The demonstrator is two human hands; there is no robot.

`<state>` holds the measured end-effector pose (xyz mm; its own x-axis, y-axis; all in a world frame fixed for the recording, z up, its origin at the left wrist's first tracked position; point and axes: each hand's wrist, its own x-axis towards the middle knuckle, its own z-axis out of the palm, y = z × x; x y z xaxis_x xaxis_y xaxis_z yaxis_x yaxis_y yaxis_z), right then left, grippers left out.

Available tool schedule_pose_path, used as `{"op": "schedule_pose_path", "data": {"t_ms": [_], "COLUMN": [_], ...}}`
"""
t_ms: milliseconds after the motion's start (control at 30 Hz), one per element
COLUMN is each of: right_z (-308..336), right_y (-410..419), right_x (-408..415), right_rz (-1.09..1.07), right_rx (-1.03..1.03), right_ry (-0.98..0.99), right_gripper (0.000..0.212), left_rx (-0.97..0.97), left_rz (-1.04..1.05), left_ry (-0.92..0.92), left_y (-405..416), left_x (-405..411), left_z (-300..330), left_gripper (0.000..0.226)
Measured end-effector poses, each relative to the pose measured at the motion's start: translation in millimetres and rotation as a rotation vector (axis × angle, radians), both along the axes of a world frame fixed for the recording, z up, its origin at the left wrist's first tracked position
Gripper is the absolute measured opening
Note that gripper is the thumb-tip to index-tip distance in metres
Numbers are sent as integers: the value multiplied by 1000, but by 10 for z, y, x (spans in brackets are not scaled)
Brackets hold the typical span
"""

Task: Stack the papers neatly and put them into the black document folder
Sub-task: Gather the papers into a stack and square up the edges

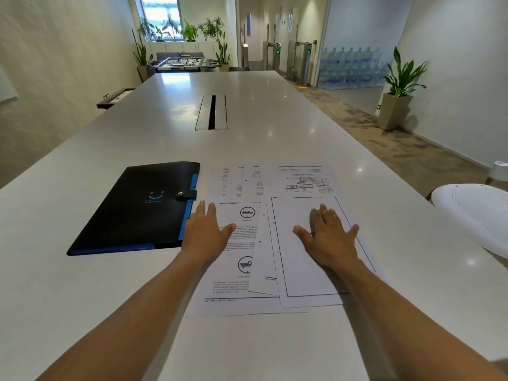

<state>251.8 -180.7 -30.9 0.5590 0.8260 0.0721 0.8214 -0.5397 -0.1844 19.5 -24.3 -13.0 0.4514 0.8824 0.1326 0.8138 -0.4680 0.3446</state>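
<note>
Papers (275,237) spread loose and overlapping near the table's (275,119) near edge, print too blurred to read beyond car and truck icons. Left hand (204,232) flat on the left sheet, fingers together, thumb out, gripping nothing. Right hand (328,237) flat on the framed sheet, fingers splayed. Black folder (137,213) just left, snapped closed, pale logo illegible. White chair (472,213) cut off at right.

My one head camera looks forward and down along the table (110,284), close above its near end, with the window (160,12) far ahead.
</note>
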Motion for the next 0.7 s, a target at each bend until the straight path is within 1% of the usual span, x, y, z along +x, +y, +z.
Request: {"op": "schedule_pose_path", "data": {"t_ms": [100, 167, 267, 333, 400, 433, 500, 633, 700], "right_z": [-5, -14, -27, -29, -30, -33, -39, -53, -60], "right_y": [8, -2, 0, 16, 38, 51, 81, 166, 209], "right_x": [-34, -49, -56, -68, -95, -115, -172, -332, -416], "right_rz": [-23, -40, -56, -53, -46, -43, -33, -12, -5], "right_rx": [24, 37, 49, 60, 69, 75, 88, 105, 113], "right_ry": [-6, -17, -18, -5, 9, 17, 33, 76, 95], "right_gripper": [85, 85, 85, 84, 84, 84, 83, 83, 84], "left_rx": [-144, -189, -252, -412, -626, -712, -775, -768, -734], "left_rz": [115, 196, 270, 261, 228, 207, 159, 69, 40], "left_ry": [-290, -480, -644, -761, -887, -917, -875, -818, -797], "left_y": [16, 18, 39, 62, 62, 62, 49, -16, -51], "left_x": [44, 53, 48, 50, 63, 81, 128, 201, 227], "left_z": [91, 132, 142, 138, 143, 139, 132, 124, 96], "left_gripper": [80, 75, 73, 71, 62, 59, 62, 77, 79]}}
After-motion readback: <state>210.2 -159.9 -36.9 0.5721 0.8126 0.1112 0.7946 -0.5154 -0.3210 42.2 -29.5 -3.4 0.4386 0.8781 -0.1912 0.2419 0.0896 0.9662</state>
